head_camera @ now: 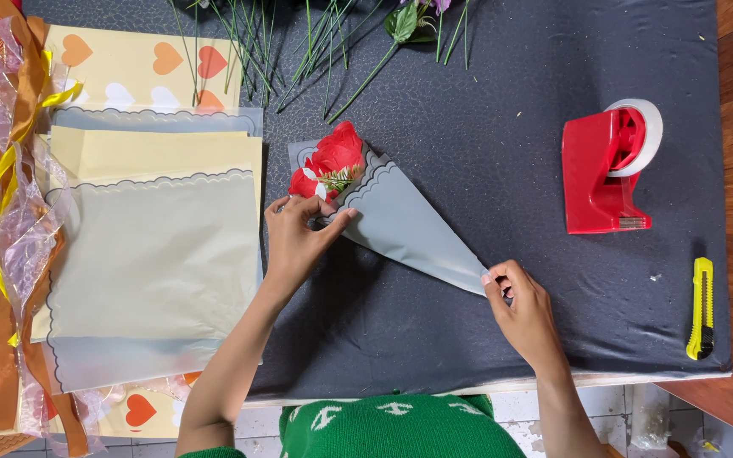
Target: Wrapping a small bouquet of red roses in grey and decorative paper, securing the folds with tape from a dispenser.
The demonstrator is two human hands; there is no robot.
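A red artificial rose (330,161) lies inside a cone of grey wrapping paper (400,222) with a scalloped edge, on the dark table cloth (485,153). My left hand (296,236) pinches the wide upper edge of the cone just below the rose. My right hand (518,305) holds the narrow pointed end of the cone at the lower right. The rose's stem is hidden inside the paper.
A stack of wrapping sheets (150,246), grey, yellow and heart-printed, lies at the left beside ribbons (19,212). Green flower stems (299,42) lie at the top. A red tape dispenser (608,165) and a yellow utility knife (702,307) sit at the right.
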